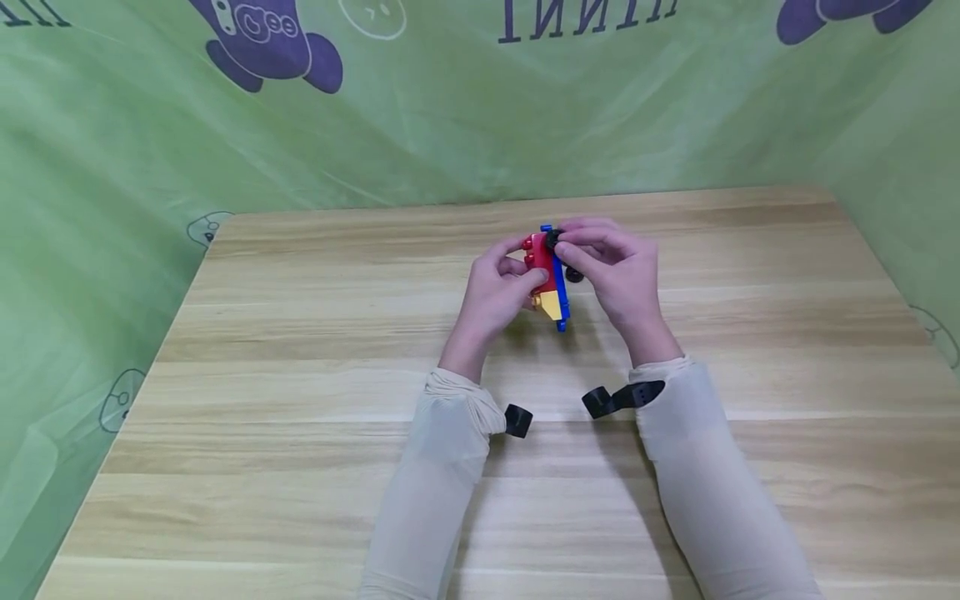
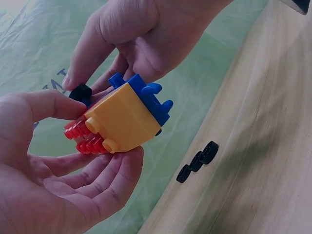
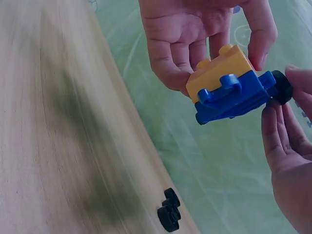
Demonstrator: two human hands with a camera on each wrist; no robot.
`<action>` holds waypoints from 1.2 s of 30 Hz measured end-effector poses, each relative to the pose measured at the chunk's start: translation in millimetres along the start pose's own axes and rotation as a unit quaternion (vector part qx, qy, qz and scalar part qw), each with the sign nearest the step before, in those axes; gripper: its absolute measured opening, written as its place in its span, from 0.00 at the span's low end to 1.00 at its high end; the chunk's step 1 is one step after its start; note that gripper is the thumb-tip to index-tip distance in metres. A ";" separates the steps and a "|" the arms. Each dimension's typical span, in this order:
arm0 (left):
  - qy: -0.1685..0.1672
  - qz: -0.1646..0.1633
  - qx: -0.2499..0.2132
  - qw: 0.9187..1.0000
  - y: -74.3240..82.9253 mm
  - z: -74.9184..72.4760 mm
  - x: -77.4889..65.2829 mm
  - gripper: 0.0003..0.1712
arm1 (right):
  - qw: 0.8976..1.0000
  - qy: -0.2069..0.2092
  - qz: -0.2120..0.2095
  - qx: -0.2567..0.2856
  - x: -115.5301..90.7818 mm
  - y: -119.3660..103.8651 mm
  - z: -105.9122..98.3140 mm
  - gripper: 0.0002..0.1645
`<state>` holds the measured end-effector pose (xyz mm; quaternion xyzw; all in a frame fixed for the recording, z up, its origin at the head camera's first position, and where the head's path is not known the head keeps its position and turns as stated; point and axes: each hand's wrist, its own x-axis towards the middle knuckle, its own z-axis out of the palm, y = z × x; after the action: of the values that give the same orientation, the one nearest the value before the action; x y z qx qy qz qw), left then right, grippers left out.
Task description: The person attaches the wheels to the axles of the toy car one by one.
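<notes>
My left hand [image 1: 491, 292] holds a small toy car built of bricks, with red bricks [image 1: 542, 265] and a yellow sloped brick [image 2: 124, 122] on a blue base [image 3: 234, 100]. Its thumb lies on the red side and the other fingers bend round the studded side. With thumb and fingertips my right hand [image 1: 626, 271] pinches a black wheel [image 3: 282, 87] at the side of the blue base. In the right wrist view the wheel sits right against a blue peg there. The car is held up above the table, tipped on its side.
Three more black wheels [image 2: 209, 152] stand close together on the wooden table [image 1: 337, 350], beyond the car; in the head view the right hand partly overlaps them. A green printed cloth [image 1: 450, 125] hangs behind the table and along its sides. Each sleeve carries a black wrist camera [image 1: 517, 421].
</notes>
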<state>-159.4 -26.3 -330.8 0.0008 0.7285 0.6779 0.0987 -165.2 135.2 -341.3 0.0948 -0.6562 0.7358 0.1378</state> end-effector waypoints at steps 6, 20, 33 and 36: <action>-0.011 0.005 0.012 1.000 -1.9 0.7 0.2 0.30 | 0.999 0.024 0.036 0.017 0.1 -1.2 1.2 0.08; -0.023 -0.001 -0.003 1.000 -0.5 -3.7 -1.6 0.32 | 0.985 -0.053 0.154 -0.054 -0.7 -8.2 0.9 0.21; -0.034 0.007 0.079 0.996 -3.4 5.7 -1.8 0.36 | 0.986 -0.040 0.141 -0.083 -1.7 -8.3 -0.4 0.06; -0.030 0.005 0.090 0.995 -2.5 6.6 -3.0 0.36 | 0.982 -0.046 0.148 -0.104 -0.4 -9.1 -0.8 0.14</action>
<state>-155.1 -20.4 -333.2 0.0337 0.7833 0.6096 0.1167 -161.8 136.9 -333.0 0.0155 -0.7420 0.6702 0.0055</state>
